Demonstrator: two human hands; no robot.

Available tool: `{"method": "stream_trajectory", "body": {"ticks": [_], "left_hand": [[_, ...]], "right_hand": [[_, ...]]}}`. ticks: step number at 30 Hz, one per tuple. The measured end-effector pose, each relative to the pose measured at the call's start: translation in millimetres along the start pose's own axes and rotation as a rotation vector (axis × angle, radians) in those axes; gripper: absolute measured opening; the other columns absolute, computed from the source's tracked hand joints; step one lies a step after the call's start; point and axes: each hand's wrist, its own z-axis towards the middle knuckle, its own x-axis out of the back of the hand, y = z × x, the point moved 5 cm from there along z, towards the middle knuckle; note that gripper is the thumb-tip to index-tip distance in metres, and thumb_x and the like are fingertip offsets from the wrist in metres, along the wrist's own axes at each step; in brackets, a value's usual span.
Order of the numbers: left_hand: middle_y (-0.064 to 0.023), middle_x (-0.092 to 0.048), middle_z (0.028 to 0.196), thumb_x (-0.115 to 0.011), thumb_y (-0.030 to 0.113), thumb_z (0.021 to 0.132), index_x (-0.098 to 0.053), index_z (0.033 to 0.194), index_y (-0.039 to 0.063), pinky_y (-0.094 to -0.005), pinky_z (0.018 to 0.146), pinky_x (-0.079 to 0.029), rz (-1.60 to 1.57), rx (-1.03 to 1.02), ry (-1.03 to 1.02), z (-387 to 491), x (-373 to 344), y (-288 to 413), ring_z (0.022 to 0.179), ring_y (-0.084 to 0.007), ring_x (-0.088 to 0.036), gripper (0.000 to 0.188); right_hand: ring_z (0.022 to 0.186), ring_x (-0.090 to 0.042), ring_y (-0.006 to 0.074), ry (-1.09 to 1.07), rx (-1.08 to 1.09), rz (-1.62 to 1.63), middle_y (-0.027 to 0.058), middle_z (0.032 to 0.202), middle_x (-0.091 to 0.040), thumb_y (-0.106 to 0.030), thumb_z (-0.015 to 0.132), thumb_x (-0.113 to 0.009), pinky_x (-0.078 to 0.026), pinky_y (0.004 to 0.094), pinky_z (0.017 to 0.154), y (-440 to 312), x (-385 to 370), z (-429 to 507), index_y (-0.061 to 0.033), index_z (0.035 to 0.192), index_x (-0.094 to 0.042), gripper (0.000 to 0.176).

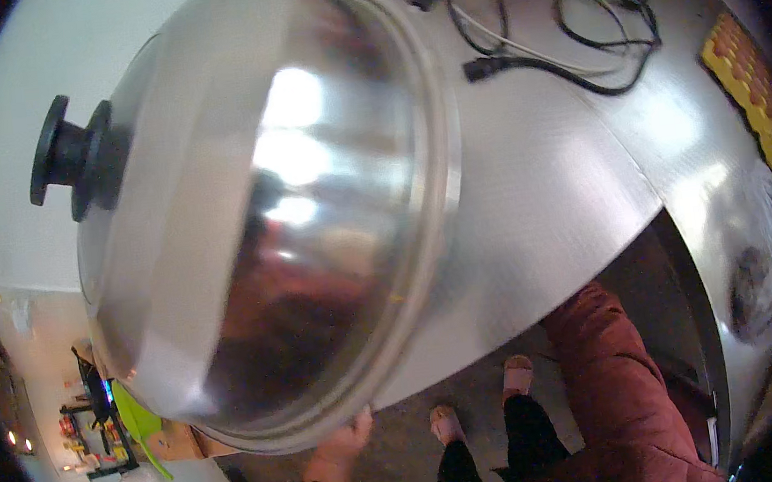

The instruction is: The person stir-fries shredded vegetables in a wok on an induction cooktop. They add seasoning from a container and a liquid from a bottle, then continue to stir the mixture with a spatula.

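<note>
A large domed stainless-steel lid (pixel 325 198) with a black knob (pixel 70 158) fills the left and middle of the head view, above or on a metal countertop (pixel 527 177). My left hand (pixel 351 436) is at the lid's lower rim, below the counter's front edge; the lid hides part of it, so its grip cannot be made out. A dark band circles that wrist. My right arm, in a dark red sleeve (pixel 603 359), reaches to the counter's front edge, and the hand itself is out of sight there.
Coiled black and pale cables (pixel 566 74) lie on the counter behind the lid. At the far right are a yellow-and-brown patterned item (pixel 747 86) and a clear plastic bag (pixel 767 271). A bright green object (pixel 138 422) stands beyond the lid at lower left. My feet are on the floor below.
</note>
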Motion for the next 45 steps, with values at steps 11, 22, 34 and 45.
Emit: {"method": "stream_trajectory", "body": {"ticks": [11, 22, 34, 45], "left_hand": [[-0.0235, -0.053, 0.119, -0.062, 0.03, 0.077, -0.056, 0.118, 0.002, -0.0451, 0.097, -0.037, 0.109, 0.146, -0.256, 1.5, 6.7, 5.7, 0.111, -0.0419, -0.048, 0.051], [-0.0236, -0.054, 0.118, -0.062, 0.03, 0.077, -0.056, 0.118, 0.001, -0.0452, 0.097, -0.037, 0.154, 0.17, -0.287, 25.1, 12.3, 21.3, 0.11, -0.0422, -0.048, 0.051], [-0.0237, -0.054, 0.117, -0.062, 0.03, 0.077, -0.056, 0.117, 0.001, -0.0453, 0.096, -0.037, 0.181, 0.182, -0.319, 30.3, 13.1, 29.2, 0.109, -0.0425, -0.049, 0.05], [-0.024, -0.055, 0.115, -0.062, 0.03, 0.077, -0.056, 0.115, 0.0, -0.0456, 0.095, -0.038, 0.157, 0.132, -0.188, 0.6, 1.8, 5.6, 0.106, -0.0432, -0.05, 0.049]], "right_hand": [[0.097, -0.057, 0.0316, 0.006, 0.104, 0.057, 0.011, 0.109, -0.059, -0.028, 0.088, -0.049, -0.047, 0.043, 0.082, -67.3, 15.7, 64.9, -0.0061, 0.114, -0.055, 0.035], [0.093, -0.058, 0.0286, 0.015, 0.108, 0.107, 0.0105, 0.105, -0.06, -0.028, 0.086, -0.054, -0.047, 0.0405, 0.08, -63.2, 20.7, 68.0, -0.0054, 0.115, -0.054, 0.036], [0.089, -0.059, 0.0254, 0.052, 0.106, 0.178, 0.01, 0.1, -0.061, -0.027, 0.084, -0.059, -0.048, 0.0378, 0.078, -42.9, 25.3, 60.9, -0.0047, 0.115, -0.054, 0.039], [0.084, -0.06, 0.0224, 0.128, 0.072, 0.364, 0.0095, 0.095, -0.062, -0.026, 0.082, -0.064, -0.049, 0.0353, 0.076, 70.4, -31.7, -16.4, -0.004, 0.115, -0.054, 0.042]]}}
